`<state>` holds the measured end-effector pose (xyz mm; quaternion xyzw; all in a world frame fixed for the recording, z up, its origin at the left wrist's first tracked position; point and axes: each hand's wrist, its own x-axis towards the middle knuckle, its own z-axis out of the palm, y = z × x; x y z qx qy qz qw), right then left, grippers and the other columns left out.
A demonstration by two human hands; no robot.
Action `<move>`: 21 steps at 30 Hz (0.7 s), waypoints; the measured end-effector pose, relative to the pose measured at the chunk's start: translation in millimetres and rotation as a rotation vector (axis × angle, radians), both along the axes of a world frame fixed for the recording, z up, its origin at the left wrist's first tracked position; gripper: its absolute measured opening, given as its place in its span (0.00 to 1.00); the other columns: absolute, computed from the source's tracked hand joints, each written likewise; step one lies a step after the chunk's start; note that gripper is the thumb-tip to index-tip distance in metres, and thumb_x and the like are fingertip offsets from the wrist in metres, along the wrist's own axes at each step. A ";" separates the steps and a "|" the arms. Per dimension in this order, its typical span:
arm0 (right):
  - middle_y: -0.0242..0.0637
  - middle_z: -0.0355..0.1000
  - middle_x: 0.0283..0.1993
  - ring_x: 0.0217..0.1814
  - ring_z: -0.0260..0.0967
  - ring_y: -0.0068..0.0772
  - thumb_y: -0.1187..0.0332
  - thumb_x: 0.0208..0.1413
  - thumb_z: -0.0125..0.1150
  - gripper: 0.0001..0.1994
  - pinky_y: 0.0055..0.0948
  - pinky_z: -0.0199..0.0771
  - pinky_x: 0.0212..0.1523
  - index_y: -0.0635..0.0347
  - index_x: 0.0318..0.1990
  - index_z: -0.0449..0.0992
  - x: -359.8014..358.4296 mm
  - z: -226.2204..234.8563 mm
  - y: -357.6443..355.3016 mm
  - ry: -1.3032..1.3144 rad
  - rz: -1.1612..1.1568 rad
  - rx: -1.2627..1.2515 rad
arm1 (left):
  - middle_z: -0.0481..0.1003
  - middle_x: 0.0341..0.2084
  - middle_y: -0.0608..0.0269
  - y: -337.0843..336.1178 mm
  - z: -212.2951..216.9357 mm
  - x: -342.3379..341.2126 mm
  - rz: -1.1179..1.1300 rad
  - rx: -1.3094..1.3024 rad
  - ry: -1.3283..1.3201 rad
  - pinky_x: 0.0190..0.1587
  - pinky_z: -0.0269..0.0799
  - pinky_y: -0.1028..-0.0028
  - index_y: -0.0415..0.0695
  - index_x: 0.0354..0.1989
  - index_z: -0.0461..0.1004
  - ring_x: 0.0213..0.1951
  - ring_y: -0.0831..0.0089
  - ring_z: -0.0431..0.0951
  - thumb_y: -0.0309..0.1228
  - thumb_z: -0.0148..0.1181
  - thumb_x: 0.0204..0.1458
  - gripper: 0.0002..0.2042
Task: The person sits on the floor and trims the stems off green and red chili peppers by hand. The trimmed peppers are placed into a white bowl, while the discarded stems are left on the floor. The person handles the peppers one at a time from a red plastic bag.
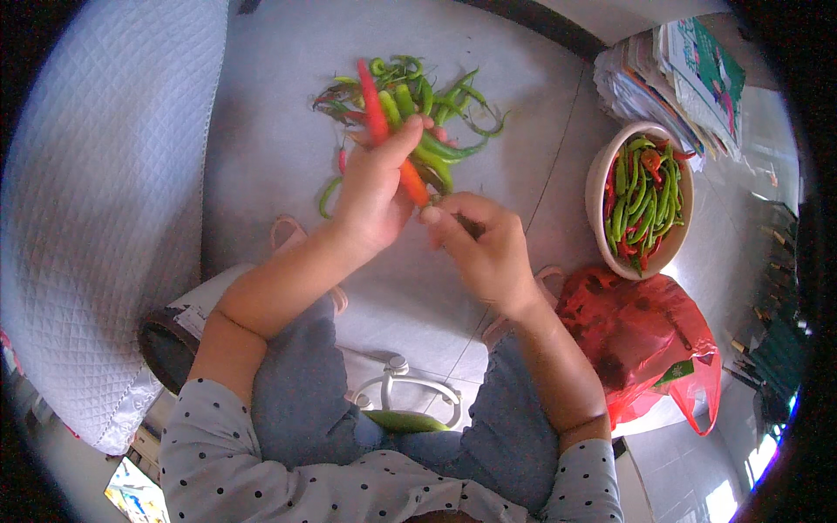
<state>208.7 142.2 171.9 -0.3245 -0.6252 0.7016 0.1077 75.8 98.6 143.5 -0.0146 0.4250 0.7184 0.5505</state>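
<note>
My left hand [373,196] is wrapped round a long red-orange chili pepper [413,182], its thumb lying across it. The red end points away from me, beyond the thumb. Green chili peppers [434,167] show beside that hand; whether it holds some of them cannot be made out. At the near end, my right hand [488,248] pinches the pepper's stem between thumb and finger. A loose heap of green and red chili peppers [475,96] lies on the floor just past my hands.
To the right stands an oval bowl [595,196] full of green and red chilies. A red plastic bag [641,336] sits nearer me, and a stack of papers [641,83] farther off. Quilted pale fabric [113,166] rises along the left, near a dark-mouthed bin [166,349].
</note>
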 end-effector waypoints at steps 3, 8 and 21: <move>0.29 0.67 0.21 0.22 0.61 0.17 0.70 0.52 0.51 0.08 0.19 0.62 0.24 0.65 0.30 0.72 8.5 10.3 4.9 0.158 0.125 -0.144 | 0.68 0.33 0.59 0.9 -19.5 -23.2 -0.098 0.027 -0.200 0.48 0.62 0.67 0.42 0.38 0.64 0.40 0.67 0.69 0.32 0.46 0.54 0.08; 0.27 0.65 0.20 0.20 0.58 0.14 0.65 0.56 0.46 0.12 0.16 0.58 0.21 0.63 0.36 0.72 15.8 1.9 27.0 -0.166 -0.038 -0.186 | 0.70 0.36 0.59 -4.7 -4.3 -30.3 -0.101 0.174 -0.338 0.48 0.62 0.69 0.40 0.37 0.66 0.47 0.68 0.67 0.31 0.47 0.52 0.08; 0.28 0.63 0.16 0.20 0.57 0.15 0.64 0.51 0.52 0.12 0.18 0.56 0.20 0.64 0.23 0.70 11.2 -13.5 18.9 -0.287 -0.089 -0.128 | 0.68 0.41 0.56 -5.4 -4.4 -8.4 -0.142 0.140 -0.362 0.58 0.54 0.64 0.39 0.40 0.64 0.49 0.63 0.66 0.32 0.47 0.53 0.11</move>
